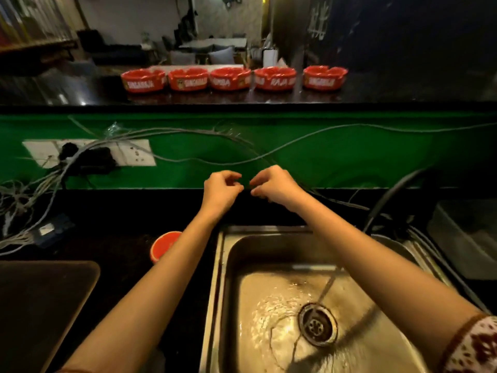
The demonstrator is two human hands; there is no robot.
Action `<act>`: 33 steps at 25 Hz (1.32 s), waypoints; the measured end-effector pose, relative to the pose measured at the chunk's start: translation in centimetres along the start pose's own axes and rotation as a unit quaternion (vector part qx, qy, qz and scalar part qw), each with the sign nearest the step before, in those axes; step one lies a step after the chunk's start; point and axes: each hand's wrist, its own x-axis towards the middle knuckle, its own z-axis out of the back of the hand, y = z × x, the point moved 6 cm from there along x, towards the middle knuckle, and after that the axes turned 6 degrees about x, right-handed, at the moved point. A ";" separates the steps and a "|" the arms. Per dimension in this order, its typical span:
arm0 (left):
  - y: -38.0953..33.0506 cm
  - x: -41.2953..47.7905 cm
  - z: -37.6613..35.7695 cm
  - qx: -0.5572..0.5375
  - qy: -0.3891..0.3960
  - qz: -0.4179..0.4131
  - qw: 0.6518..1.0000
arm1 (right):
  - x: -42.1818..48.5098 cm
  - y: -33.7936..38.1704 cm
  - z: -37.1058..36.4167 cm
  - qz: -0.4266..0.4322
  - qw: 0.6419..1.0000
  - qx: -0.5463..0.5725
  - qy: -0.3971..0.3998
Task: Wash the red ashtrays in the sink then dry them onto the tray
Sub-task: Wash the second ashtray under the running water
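Judging by how things lie, the washing has hardly begun, if at all: the sink (223,292) holds only running water swirling toward the drain (317,324), with no ashtray in it. On the dark counter (121,224) at the near left sits a dark tray (40,305), and nothing red rests on the part of it that shows. Five red ashtrays (231,78) stand in a row, nearly touching one another, on the raised ledge (242,99) above the green wall (349,152), well apart from the sink. A round red thing (164,244) sits on the counter just left of the sink, partly hidden by the forearm; whether it is an ashtray I cannot tell.

Both arms stretch forward over the sink's back edge. The left hand (222,191) and right hand (274,185) hang close together, fingers curled loosely inward, holding nothing that I can see, both well short of the ashtrays.
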 end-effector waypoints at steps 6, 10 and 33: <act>-14.0 5.8 -1.9 -0.017 0.010 -0.138 0.990 | 1.6 1.1 15.4 0.029 0.971 0.050 -0.233; -21.0 9.7 -3.1 -0.004 0.003 -0.193 0.981 | 3.7 1.4 22.4 0.033 0.937 0.028 -0.347; -25.1 19.1 -8.5 0.067 0.088 -0.090 0.990 | 14.3 0.0 28.4 -0.104 0.929 0.081 -0.346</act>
